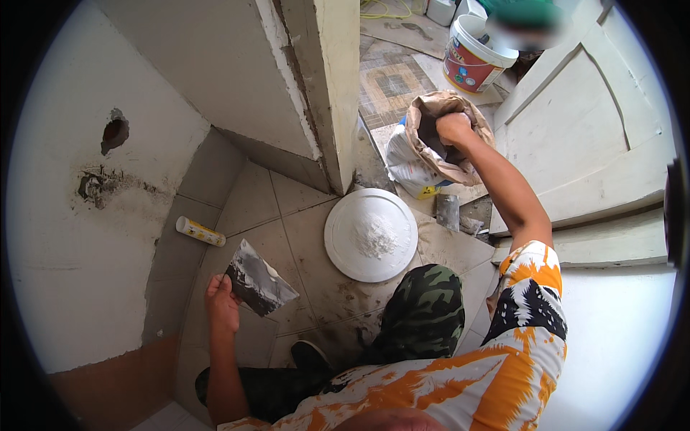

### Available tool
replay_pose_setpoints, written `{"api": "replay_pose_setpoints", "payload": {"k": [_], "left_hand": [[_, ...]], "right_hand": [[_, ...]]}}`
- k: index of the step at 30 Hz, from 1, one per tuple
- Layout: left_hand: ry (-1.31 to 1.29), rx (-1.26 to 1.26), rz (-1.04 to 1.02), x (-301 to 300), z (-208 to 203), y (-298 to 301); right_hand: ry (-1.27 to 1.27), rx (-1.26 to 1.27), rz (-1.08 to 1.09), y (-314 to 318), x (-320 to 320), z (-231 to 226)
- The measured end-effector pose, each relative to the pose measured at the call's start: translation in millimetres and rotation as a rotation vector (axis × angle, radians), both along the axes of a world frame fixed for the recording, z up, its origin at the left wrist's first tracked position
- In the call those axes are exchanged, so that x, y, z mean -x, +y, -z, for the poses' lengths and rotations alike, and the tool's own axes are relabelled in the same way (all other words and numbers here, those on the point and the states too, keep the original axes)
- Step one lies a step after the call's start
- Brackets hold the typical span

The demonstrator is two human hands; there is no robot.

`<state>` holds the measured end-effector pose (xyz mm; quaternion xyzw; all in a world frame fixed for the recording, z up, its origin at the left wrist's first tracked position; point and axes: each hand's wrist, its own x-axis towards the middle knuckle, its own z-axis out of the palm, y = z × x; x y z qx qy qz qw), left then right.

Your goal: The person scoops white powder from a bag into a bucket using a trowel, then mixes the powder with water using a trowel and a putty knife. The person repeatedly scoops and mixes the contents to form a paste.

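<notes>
Right now the left hand (223,303) holds a thin dark plate (260,276) out over the tiled floor (248,194), its fingers (225,282) closed on the near corner, thumb on top. The plate is smeared with white and sits tilted, well clear of the tiles. The right hand (453,129) is down in the mouth of a paper bag (410,164), whose brown rim is crumpled around the wrist; its fingertips are hidden inside, so I cannot tell how far open they are or whether they have hold of anything. Between the two hands, nearer the person, a round white disc (339,244) lies flat on the floor with a loose heap of white powder (376,235) on it, a bit right of its middle. The bag stands upright just beyond the disc, to its right. A small grey block (448,212) is beside the bag's foot. Over by the left wall (68,237) lies a white and yellow tube (200,231), and past the bag stands a bucket (468,68) with a red label
</notes>
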<state>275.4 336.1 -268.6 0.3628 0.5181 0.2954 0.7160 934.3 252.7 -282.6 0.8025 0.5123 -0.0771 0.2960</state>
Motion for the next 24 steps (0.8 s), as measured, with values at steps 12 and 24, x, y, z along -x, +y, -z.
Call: {"api": "replay_pose_setpoints", "payload": {"k": [12, 24], "left_hand": [[-0.068, 0.02, 0.002, -17.7, -3.3, 4.5], [-0.09, -0.001, 0.013, -5.1, 5.2, 5.5]], "right_hand": [[0.362, -0.154, 0.468, -20.4, 34.5, -76.5], [0.405, -0.232, 0.516, -24.9, 48.5, -83.4]]}}
